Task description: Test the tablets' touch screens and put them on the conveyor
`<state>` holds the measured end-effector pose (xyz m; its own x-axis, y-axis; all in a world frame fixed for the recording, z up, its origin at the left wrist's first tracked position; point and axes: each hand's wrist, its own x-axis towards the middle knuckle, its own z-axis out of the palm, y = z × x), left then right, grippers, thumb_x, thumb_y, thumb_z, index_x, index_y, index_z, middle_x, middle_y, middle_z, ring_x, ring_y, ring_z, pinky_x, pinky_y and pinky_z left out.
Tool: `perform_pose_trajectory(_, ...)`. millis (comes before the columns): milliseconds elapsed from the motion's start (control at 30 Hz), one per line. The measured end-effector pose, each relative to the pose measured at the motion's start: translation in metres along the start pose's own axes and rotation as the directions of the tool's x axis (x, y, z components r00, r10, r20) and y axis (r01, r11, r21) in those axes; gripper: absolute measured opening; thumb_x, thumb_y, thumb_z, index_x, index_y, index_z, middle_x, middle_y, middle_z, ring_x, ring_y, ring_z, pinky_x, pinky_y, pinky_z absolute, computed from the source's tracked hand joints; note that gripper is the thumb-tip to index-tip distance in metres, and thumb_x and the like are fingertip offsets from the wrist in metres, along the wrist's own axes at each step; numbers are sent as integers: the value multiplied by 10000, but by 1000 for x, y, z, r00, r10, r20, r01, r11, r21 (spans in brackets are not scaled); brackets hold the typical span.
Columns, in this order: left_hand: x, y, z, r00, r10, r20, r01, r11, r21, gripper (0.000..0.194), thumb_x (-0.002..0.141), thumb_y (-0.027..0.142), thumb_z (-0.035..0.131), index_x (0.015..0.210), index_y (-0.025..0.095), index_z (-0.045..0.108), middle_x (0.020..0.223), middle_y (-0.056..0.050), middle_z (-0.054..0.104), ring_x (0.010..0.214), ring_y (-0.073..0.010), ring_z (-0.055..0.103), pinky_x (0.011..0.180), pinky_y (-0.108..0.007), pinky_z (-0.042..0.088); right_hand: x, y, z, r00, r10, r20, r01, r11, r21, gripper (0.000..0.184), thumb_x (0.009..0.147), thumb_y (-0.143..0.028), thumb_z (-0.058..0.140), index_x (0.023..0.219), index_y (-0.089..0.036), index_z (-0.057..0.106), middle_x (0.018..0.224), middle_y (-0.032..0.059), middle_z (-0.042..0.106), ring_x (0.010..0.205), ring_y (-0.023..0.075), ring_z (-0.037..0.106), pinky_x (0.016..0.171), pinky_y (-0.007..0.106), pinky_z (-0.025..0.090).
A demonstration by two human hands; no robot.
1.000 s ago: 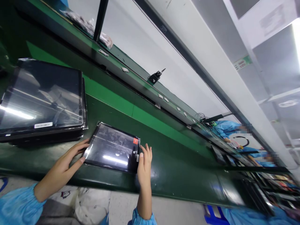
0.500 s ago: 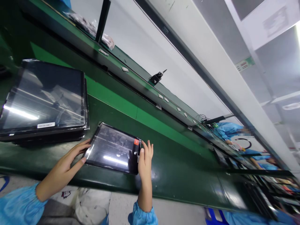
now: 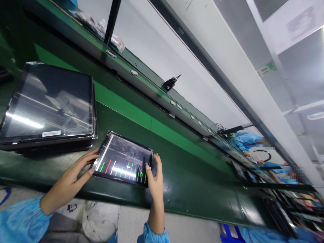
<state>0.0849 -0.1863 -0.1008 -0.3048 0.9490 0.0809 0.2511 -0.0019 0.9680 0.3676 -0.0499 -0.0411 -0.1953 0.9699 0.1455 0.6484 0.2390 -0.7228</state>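
Note:
A black tablet (image 3: pixel 124 157) lies face up on or just above the green bench, its screen lit with lines of green, red and white text on dark. My left hand (image 3: pixel 76 172) grips its left edge, thumb on the near corner and fingers at the rim. At the right edge, my right hand (image 3: pixel 155 177) holds the tablet with the thumb on the screen and the fingers round the far side. Left of my hands sits a stack of larger black tablets (image 3: pixel 55 98), the top one film-covered, with a white label strip.
The green workbench (image 3: pixel 192 182) runs away to the right. Behind it, a raised shelf carries a black plug adapter (image 3: pixel 169 83) and plastic-wrapped items (image 3: pixel 95 27). Farther right, people in blue sleeves (image 3: pixel 244 141) sit beside a blue stool (image 3: pixel 231 233).
The tablet's screen went from a dark display with an orange-red patch to coloured text lines. My right thumb moved left from the tablet's edge onto the screen.

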Motion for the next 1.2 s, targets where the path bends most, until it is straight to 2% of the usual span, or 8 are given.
perform_pose_trajectory(167,0,-1,-1,1000,2,8,-2,1000,23,366,978,425,482,1327,319,513,1537,-33,430,1425,-247,396,1179,-461,334,-22,-32,8,974,-161,160,180,978,-110,302,974,-368,498,1237,-307,631,1591,44,358,1532,309,145,1180,644,246)
perform_pose_trajectory(333,0,-1,-1,1000,13,15,-13,1000,15,348,986,421,474,1317,323,509,1547,-24,412,1431,-236,385,1187,-462,321,-38,-73,29,829,-281,483,410,893,-185,365,996,-323,459,1343,-323,570,1652,18,212,1542,345,25,1165,715,175)
perform_pose_trajectory(433,0,0,-1,1000,28,8,-28,1000,14,351,988,415,473,1323,315,506,1548,-30,411,1431,-234,386,1187,-441,327,-36,-78,29,772,-300,561,486,847,-215,352,987,-356,490,1323,-338,593,1640,12,245,1534,375,64,1141,755,159)
perform_pose_trajectory(633,2,4,-1,999,37,-5,-37,999,27,363,976,414,483,1311,286,537,1528,-46,446,1409,-245,423,1164,-400,372,-30,-36,-6,940,-268,209,327,883,-337,361,994,-282,442,765,-227,717,1352,67,641,1414,348,414,1132,751,171)
perform_pose_trajectory(767,2,7,-1,1000,21,-18,-21,1000,6,377,962,423,499,1297,262,564,1513,-69,466,1398,-271,437,1164,-411,370,-42,-25,-10,959,-264,101,282,914,-290,228,975,-277,480,1000,-241,704,1334,103,638,1379,331,462,1132,724,225)
perform_pose_trajectory(900,0,6,-2,1000,-13,3,13,998,-54,371,964,409,508,1308,276,552,1535,-63,437,1420,-261,404,1170,-413,361,-73,-39,17,945,-323,45,326,930,-169,244,926,-229,551,1147,-274,644,1310,109,633,1318,322,513,1072,611,408)
perform_pose_trajectory(1033,3,0,2,998,-68,-10,64,979,-194,390,954,406,531,1315,259,540,1519,-93,453,1406,-286,424,1146,-443,397,-102,-53,57,924,-370,97,364,929,72,183,916,-230,526,987,-320,669,832,29,698,781,237,687,695,391,577)
perform_pose_trajectory(1200,27,12,19,994,-26,103,47,977,-207,500,957,407,519,1430,264,441,1589,-111,337,1446,-309,347,1175,-529,309,-65,-41,77,948,-290,133,285,957,55,259,976,-287,452,1018,-280,707,905,41,752,820,224,728,738,341,587)
